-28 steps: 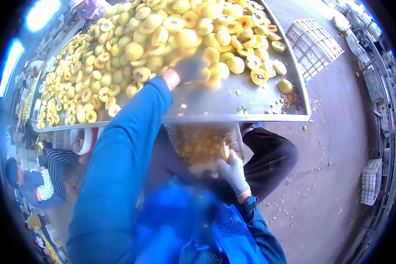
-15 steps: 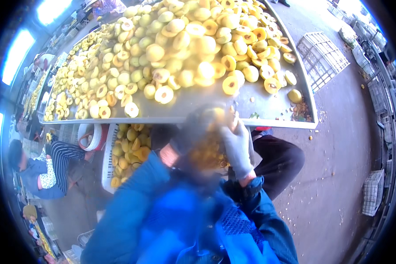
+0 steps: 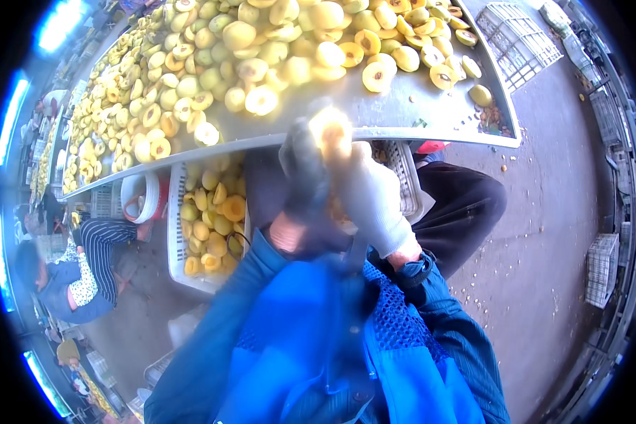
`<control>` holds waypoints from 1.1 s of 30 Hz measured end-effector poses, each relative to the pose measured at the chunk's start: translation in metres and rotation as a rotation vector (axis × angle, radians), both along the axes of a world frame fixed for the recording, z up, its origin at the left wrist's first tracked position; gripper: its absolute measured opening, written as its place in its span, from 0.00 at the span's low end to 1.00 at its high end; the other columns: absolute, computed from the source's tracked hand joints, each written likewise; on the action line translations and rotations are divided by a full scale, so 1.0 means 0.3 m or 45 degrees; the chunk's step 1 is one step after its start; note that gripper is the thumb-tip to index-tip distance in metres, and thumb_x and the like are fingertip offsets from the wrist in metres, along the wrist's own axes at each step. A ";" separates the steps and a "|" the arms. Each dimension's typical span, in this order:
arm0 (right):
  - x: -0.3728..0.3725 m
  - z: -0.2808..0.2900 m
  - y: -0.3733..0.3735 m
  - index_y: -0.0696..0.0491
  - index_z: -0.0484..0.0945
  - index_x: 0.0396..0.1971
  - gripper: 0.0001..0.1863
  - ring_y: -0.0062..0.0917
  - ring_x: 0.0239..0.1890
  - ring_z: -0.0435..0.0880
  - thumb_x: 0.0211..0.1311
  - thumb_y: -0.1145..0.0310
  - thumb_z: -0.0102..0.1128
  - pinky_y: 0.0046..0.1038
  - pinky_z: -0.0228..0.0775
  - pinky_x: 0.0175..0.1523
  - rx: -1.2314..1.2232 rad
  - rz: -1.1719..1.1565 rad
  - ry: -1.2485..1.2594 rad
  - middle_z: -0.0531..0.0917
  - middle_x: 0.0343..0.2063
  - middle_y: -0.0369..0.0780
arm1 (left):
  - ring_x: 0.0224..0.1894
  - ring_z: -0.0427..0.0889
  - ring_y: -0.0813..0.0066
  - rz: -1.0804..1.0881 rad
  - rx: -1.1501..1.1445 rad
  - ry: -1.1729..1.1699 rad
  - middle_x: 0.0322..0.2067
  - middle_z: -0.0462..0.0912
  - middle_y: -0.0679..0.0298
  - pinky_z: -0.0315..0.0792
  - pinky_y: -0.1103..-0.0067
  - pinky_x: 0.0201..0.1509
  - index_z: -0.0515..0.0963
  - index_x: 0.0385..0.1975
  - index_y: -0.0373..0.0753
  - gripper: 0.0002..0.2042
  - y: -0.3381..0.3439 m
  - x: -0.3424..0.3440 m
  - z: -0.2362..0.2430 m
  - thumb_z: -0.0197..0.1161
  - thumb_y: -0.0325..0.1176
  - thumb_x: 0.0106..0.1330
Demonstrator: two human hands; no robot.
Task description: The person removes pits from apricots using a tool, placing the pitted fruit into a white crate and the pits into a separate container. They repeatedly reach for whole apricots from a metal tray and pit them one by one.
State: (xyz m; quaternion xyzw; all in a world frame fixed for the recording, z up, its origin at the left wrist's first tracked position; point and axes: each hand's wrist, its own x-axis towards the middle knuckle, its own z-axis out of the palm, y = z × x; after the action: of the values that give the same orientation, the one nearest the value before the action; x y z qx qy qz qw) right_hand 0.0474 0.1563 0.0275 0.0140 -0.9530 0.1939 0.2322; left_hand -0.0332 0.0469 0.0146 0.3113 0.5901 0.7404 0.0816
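My left hand [image 3: 302, 171], in a dark glove, is closed on a blurred yellow fruit half [image 3: 330, 131] at the front lip of the metal table [image 3: 427, 106]. My right hand [image 3: 374, 205], in a white glove, is closed just beside it, close against the fruit; what its fingers grip is blurred and hidden. A big heap of halved yellow fruit [image 3: 240, 35] covers much of the table. Below, a white crate [image 3: 177, 237] of fruit pieces stands at the left, and another plastic crate [image 3: 410, 184] is partly hidden behind my hands, between my legs.
A white bucket [image 3: 140, 198] stands under the table's left end. A seated person in striped clothing [image 3: 99, 261] works at the left, with others beyond. A slatted crate [image 3: 516, 42] lies right of the table, another [image 3: 601, 268] farther right on the floor.
My left hand came back from the heap with a fruit half and met my right hand, which rose from low between my legs. The view shifted, uncovering the left crate.
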 end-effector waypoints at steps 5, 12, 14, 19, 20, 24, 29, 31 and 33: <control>0.022 -0.014 -0.018 0.55 0.65 0.51 0.23 0.29 0.19 0.79 0.55 0.71 0.56 0.27 0.72 0.22 0.002 0.042 -0.116 0.73 0.29 0.38 | 0.51 0.73 0.60 0.648 -0.475 0.977 0.52 0.74 0.54 0.71 0.72 0.50 0.61 0.58 0.29 0.28 0.016 -0.018 -0.145 0.63 0.35 0.62; 0.044 -0.086 0.031 0.60 0.66 0.45 0.20 0.36 0.22 0.80 0.54 0.69 0.57 0.31 0.72 0.25 0.011 0.252 -0.074 0.78 0.31 0.43 | 0.47 0.77 0.57 0.606 -0.857 1.033 0.46 0.78 0.54 0.73 0.66 0.49 0.62 0.59 0.30 0.26 -0.021 0.018 -0.069 0.61 0.28 0.61; 0.061 0.016 0.042 0.60 0.67 0.43 0.19 0.36 0.24 0.80 0.54 0.69 0.60 0.30 0.70 0.25 0.055 0.293 -0.145 0.80 0.27 0.43 | 0.43 0.78 0.58 0.479 -0.794 1.056 0.43 0.79 0.54 0.74 0.67 0.46 0.64 0.58 0.30 0.24 -0.023 -0.024 -0.056 0.60 0.27 0.62; 0.079 0.017 0.071 0.57 0.72 0.45 0.15 0.23 0.22 0.79 0.59 0.70 0.59 0.21 0.67 0.24 -1.114 0.363 -0.604 0.78 0.23 0.37 | 0.33 0.81 0.62 0.331 -0.559 0.902 0.35 0.81 0.57 0.75 0.71 0.39 0.70 0.54 0.33 0.19 0.012 -0.021 -0.012 0.59 0.27 0.63; 0.084 0.036 0.061 0.57 0.73 0.42 0.12 0.21 0.21 0.79 0.61 0.68 0.57 0.20 0.66 0.24 -1.625 0.351 -0.699 0.78 0.22 0.37 | 0.33 0.81 0.63 0.239 -0.441 0.676 0.35 0.81 0.58 0.75 0.72 0.38 0.70 0.53 0.32 0.18 0.016 -0.012 0.005 0.58 0.28 0.64; 0.096 0.074 0.112 0.59 0.74 0.40 0.11 0.16 0.07 0.66 0.65 0.66 0.54 0.20 0.58 0.10 -2.524 0.698 -1.145 0.73 0.14 0.34 | 0.34 0.80 0.65 -0.052 -0.104 0.002 0.36 0.81 0.58 0.75 0.72 0.39 0.71 0.52 0.32 0.18 0.029 0.015 0.063 0.59 0.32 0.64; 0.100 -0.052 0.017 0.59 0.67 0.41 0.10 0.13 0.05 0.59 0.69 0.67 0.49 0.18 0.54 0.09 -3.479 1.917 -1.127 0.62 0.10 0.30 | 0.36 0.79 0.66 -0.092 0.207 -0.438 0.38 0.80 0.57 0.75 0.71 0.40 0.71 0.52 0.32 0.21 0.093 0.062 0.088 0.61 0.37 0.62; 0.112 -0.064 0.034 0.59 0.68 0.41 0.11 0.13 0.05 0.60 0.68 0.67 0.49 0.19 0.54 0.09 -3.410 1.819 -0.981 0.64 0.11 0.31 | 0.37 0.79 0.69 0.381 -0.447 0.393 0.38 0.80 0.56 0.75 0.73 0.41 0.72 0.50 0.30 0.21 0.076 -0.001 0.020 0.58 0.42 0.64; 0.147 -0.111 0.113 0.61 0.72 0.40 0.12 0.17 0.09 0.68 0.65 0.67 0.52 0.19 0.62 0.12 -3.176 1.185 -0.742 0.73 0.17 0.34 | 0.37 0.79 0.68 0.303 -0.341 0.192 0.39 0.80 0.55 0.75 0.73 0.42 0.72 0.50 0.30 0.21 0.031 -0.003 -0.005 0.58 0.41 0.65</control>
State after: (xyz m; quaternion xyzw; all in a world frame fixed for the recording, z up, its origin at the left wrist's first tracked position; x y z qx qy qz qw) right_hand 0.0916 0.1903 -0.0057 0.0729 -0.0672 0.9740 -0.2036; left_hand -0.0341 0.0563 0.0132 0.2802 0.7205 0.6342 -0.0103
